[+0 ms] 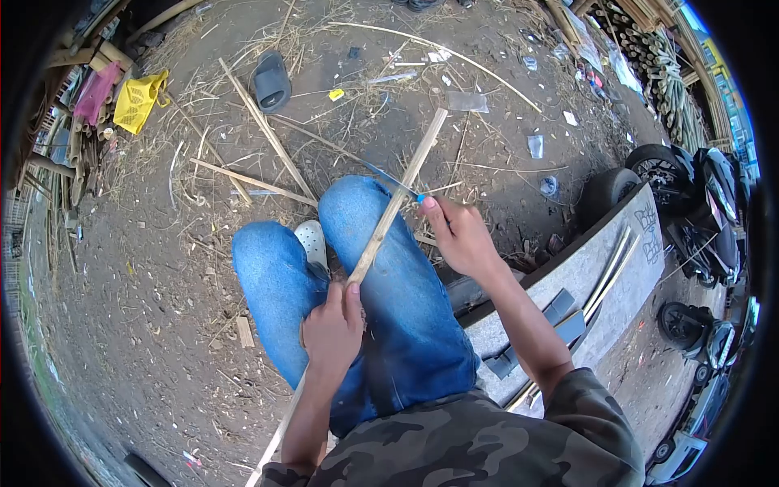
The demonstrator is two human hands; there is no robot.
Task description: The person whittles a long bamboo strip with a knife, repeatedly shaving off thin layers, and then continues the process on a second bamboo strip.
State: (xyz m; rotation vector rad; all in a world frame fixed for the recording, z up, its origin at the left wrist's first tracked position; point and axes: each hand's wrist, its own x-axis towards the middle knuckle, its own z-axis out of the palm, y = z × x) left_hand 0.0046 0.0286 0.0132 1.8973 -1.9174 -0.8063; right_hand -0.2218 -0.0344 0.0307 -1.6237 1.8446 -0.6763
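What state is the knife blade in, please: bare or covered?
Bare: the knife blade shows beyond its blue handle in the right hand, crossing the bamboo strip.

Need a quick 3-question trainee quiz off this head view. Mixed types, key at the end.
1. Multiple choice. The left hand grips: A) a yellow bag; B) a wooden strip; C) a sandal.
2. True or false. The right hand lies flat on the ground, holding nothing.
3. Fill in. In the picture, the yellow bag is to the ____ of the dark sandal.

Key: 1 B; 2 false, the right hand holds a thin blade; 3 left.
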